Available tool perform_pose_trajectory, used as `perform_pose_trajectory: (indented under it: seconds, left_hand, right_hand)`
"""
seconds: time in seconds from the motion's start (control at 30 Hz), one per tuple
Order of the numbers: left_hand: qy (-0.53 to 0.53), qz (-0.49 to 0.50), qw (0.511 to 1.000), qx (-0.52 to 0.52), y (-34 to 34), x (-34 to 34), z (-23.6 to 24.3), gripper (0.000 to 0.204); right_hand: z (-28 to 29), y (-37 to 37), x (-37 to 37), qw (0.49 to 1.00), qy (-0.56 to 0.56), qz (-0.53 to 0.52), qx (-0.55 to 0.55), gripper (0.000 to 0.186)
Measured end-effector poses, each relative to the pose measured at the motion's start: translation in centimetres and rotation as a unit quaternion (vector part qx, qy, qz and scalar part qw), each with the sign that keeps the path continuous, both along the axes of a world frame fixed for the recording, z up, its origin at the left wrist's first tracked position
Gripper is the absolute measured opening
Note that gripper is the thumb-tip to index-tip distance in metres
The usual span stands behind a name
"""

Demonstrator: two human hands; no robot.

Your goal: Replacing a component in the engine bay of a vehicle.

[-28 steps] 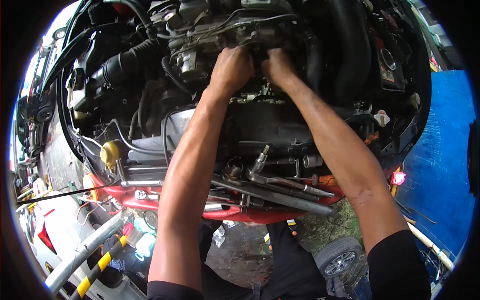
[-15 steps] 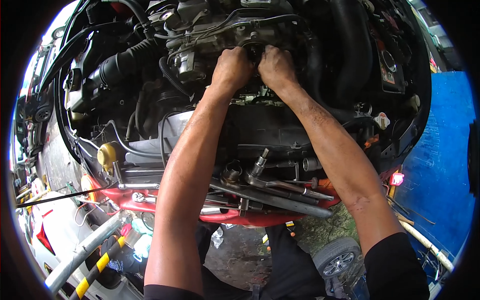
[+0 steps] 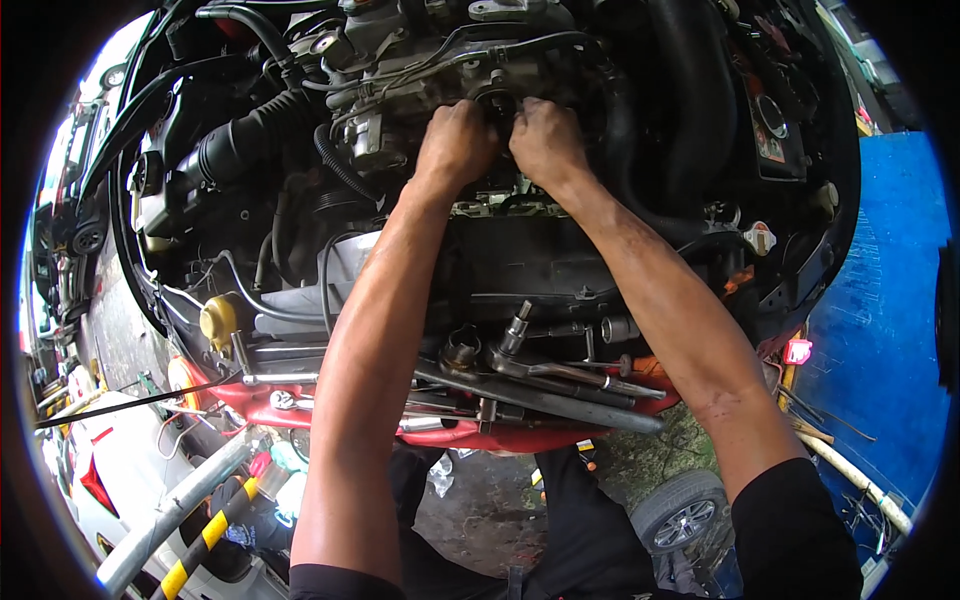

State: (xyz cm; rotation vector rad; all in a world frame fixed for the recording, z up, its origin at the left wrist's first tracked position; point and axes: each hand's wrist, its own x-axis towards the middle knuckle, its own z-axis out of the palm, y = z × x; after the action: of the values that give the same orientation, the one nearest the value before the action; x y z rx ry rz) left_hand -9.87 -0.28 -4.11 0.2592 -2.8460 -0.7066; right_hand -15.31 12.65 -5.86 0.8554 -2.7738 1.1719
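Note:
Both my hands reach deep into an open engine bay, at the front of a grimy metal engine (image 3: 430, 75). My left hand (image 3: 458, 143) is closed, its fingers curled at the left side of a dark round opening (image 3: 497, 100). On the opposite side of it, my right hand (image 3: 547, 143) is closed too, knuckles up. A narrow gap parts the two hands. Their fingertips are hidden behind the knuckles, so what they grip cannot be made out. Hoses and thin metal lines run across the engine just beyond the hands.
Along the red front edge (image 3: 460, 436) lie a ratchet with a socket (image 3: 516, 328), a large socket (image 3: 462, 350), a long grey bar (image 3: 560, 400) and other tools. A ribbed hose (image 3: 340, 165) hangs left of my hands. A wheel (image 3: 680, 512) lies on the floor.
The whole view has shifted slightly. Both hands stay closed at the same round opening, with little visible movement.

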Motion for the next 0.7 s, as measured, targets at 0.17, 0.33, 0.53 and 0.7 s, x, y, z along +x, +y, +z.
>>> perform_pose_trajectory:
  seconds: [0.17, 0.33, 0.53, 0.7]
  left_hand:
    - [-0.008, 0.018, 1.0, 0.023, 0.8, 0.3, 0.0, 0.025]
    - [-0.015, 0.003, 0.999, 0.031, -0.2, 0.1, 0.5, 0.025]
    - [0.017, 0.031, 0.999, 0.016, -0.4, 0.2, -0.5, 0.028]
    - [0.024, 0.012, 1.0, 0.005, 0.7, -0.1, 0.1, 0.026]
  right_hand:
    - [-0.7, 0.5, -0.2, 0.999, -0.034, -0.022, 0.003, 0.015]
    - [0.8, -0.2, 0.6, 0.997, -0.036, -0.038, -0.052, 0.015]
    - [-0.6, 0.4, 0.5, 0.999, -0.042, 0.004, 0.011, 0.017]
    - [0.0, 0.8, -0.7, 0.996, -0.083, -0.019, 0.015, 0.017]
